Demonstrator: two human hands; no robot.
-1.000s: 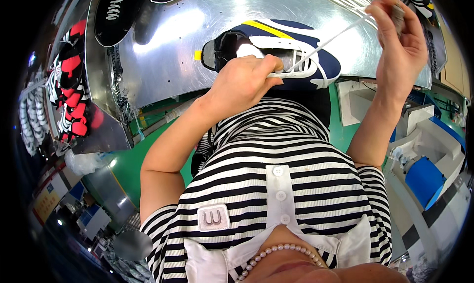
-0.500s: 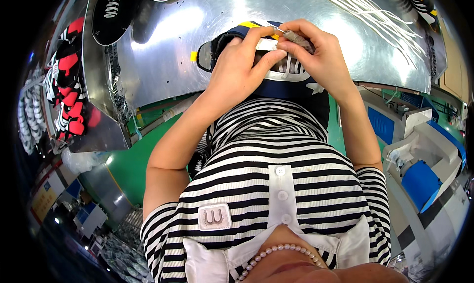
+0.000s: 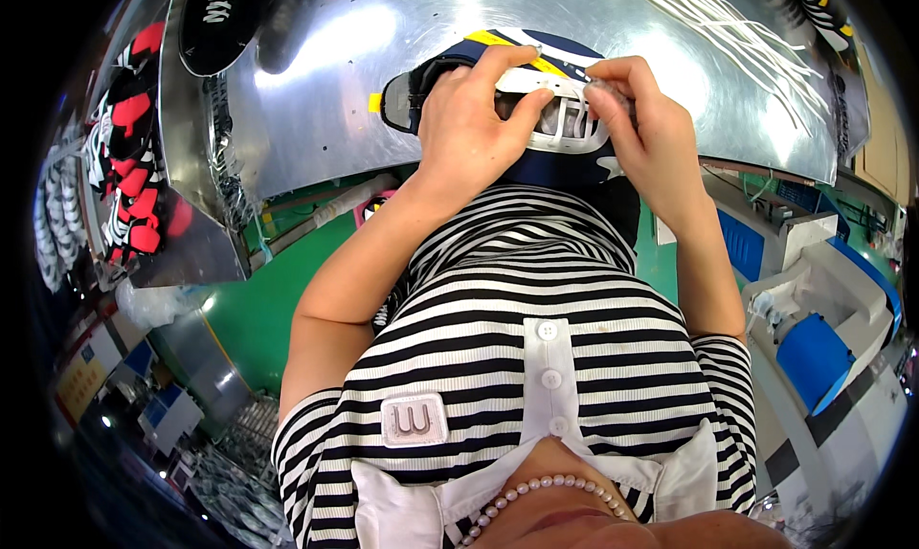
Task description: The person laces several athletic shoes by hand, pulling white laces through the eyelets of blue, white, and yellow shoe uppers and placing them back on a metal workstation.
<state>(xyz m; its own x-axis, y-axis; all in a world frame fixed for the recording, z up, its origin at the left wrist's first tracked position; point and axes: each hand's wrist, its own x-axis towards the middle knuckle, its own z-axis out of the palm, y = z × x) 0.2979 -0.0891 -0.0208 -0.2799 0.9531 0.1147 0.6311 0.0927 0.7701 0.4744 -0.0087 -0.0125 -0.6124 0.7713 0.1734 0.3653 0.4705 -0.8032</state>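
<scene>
A navy shoe upper (image 3: 563, 86) with yellow stripes and a white lace panel lies across the near edge of the metal table. White lace strands (image 3: 574, 123) run across its opening. My left hand (image 3: 469, 118) grips the heel side, its other fingers tucked at the collar while thumb and forefinger stand apart over the opening. Between the thumb and fingers of my right hand (image 3: 639, 118) is a small tool with a thin metal tip and a grey-brown wrapped handle (image 3: 620, 99). Its tip points at the lace panel, close to the eyelets; the exact contact is too small to tell.
White laces (image 3: 713, 32) lie in a loose bundle at the far right of the table (image 3: 325, 109). Dark shoe pieces (image 3: 218, 22) sit at the far left. Red, black and white uppers (image 3: 134, 166) are stacked beyond the left edge. A blue and grey machine (image 3: 814, 358) stands at right.
My right hand has moved right with the tool, away from my left hand. The shoe's lace panel and yellow stripes now show more fully. My left hand stays at the heel side.
</scene>
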